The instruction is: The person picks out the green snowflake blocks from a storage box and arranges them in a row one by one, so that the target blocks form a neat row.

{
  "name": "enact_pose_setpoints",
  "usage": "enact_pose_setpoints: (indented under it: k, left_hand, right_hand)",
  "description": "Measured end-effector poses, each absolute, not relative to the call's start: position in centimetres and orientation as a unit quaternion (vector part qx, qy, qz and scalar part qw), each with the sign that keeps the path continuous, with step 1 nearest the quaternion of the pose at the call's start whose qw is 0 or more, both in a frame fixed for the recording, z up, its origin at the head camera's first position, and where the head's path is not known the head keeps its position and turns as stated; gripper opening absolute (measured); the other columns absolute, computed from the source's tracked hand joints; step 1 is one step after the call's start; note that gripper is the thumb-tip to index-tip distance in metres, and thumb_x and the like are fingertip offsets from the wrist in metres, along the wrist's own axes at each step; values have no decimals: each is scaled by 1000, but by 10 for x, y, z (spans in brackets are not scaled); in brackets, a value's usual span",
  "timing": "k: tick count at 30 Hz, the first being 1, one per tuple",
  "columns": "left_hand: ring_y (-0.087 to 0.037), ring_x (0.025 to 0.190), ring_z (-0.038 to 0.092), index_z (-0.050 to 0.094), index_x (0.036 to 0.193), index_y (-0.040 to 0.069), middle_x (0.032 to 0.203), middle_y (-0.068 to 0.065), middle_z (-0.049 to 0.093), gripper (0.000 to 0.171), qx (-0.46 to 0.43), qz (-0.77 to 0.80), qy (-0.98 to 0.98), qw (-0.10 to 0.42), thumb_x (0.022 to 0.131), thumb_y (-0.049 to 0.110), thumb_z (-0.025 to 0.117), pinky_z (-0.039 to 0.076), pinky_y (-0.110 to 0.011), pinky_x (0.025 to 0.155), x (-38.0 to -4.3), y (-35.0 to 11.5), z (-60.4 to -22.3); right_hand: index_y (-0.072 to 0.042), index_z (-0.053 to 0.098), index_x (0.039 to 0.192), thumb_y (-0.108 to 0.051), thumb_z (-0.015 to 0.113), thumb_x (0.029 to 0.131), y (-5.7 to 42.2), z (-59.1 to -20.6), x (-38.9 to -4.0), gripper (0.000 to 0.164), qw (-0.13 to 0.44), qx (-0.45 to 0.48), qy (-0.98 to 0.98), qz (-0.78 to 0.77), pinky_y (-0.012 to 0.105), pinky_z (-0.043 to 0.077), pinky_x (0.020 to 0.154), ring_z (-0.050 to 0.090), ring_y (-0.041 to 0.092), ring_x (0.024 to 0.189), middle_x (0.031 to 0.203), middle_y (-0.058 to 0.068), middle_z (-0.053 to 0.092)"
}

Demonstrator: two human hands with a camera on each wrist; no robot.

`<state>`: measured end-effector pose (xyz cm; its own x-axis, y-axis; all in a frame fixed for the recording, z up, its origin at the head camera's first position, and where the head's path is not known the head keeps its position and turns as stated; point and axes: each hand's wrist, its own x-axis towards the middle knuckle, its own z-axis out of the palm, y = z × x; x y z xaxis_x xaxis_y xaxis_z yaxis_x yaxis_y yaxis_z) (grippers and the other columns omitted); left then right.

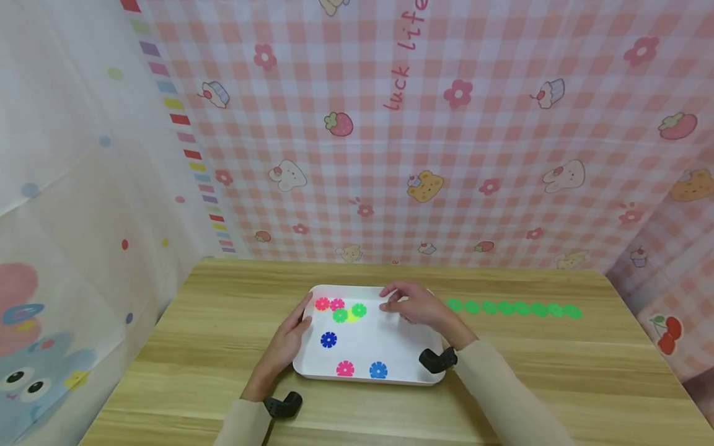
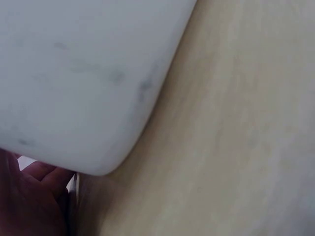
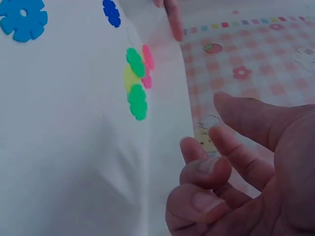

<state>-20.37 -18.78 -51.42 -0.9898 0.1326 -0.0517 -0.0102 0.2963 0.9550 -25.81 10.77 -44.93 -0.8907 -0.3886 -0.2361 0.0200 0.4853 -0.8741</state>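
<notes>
A white tray (image 1: 390, 347) carries several flower-shaped plastic discs. Two pink discs, two green discs (image 1: 340, 316) and a yellow one lie close together near its far left corner. Below them is a dark blue disc (image 1: 328, 339); a pink disc (image 1: 345, 368) and a light blue disc (image 1: 378, 370) lie along the near edge. My left hand (image 1: 286, 342) grips the tray's left rim; in the left wrist view the tray hides part of that hand. Above the tray's far right part is my right hand (image 1: 415, 305), its fingers loosely bent, with nothing between them in the right wrist view.
A row of several green flower discs (image 1: 522, 308) lies on the wooden table (image 1: 223, 347), to the right of the tray. Behind the table hangs a pink checked cloth (image 1: 390, 155), with a pale printed cloth (image 1: 83, 155) at the left.
</notes>
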Motion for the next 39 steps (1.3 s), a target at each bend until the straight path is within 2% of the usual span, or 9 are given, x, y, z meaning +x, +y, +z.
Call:
enact_pose_setpoints:
  k: [6,18,25,31,39]
  left_hand:
    - [-24,154,6,22,159,23,167,-2,13,52,36,586,807,58,108,17,31,6,-48,124,-204,-188,-514]
    - [-23,154,5,21,159,22,167,-2,12,52,39,587,806,60,108,18,32,5,-47,124,-204,-187,-513]
    - [-23,154,7,22,159,24,167,-1,14,53,33,581,811,56,108,16,31,7,-47,124,-205,-187,-516]
    - [-23,154,7,22,159,25,167,0,14,53,33,578,813,55,108,17,32,7,-47,124,-203,-187,-515]
    - [-24,154,6,22,159,25,167,-1,13,53,32,579,813,57,108,17,32,7,-49,124,-204,-188,-516]
  right_hand:
    - [-11,67,116,-18,71,92,83,-462,-265,25,218,-122,845,-473,24,45,55,55,22,73,94,6,62]
    - [-14,67,122,-16,72,90,67,-479,-273,32,208,-115,866,-441,25,42,57,50,19,70,86,6,56]
    - [-12,68,121,-10,72,89,61,-488,-275,33,184,-137,871,-435,24,38,60,47,16,70,78,3,53]
    - [-12,68,122,-8,72,88,58,-489,-273,34,181,-134,871,-437,24,38,61,47,16,70,78,3,52]
    - [-12,72,114,-7,74,87,56,-492,-274,28,161,-140,877,-431,24,39,63,48,15,72,80,2,54]
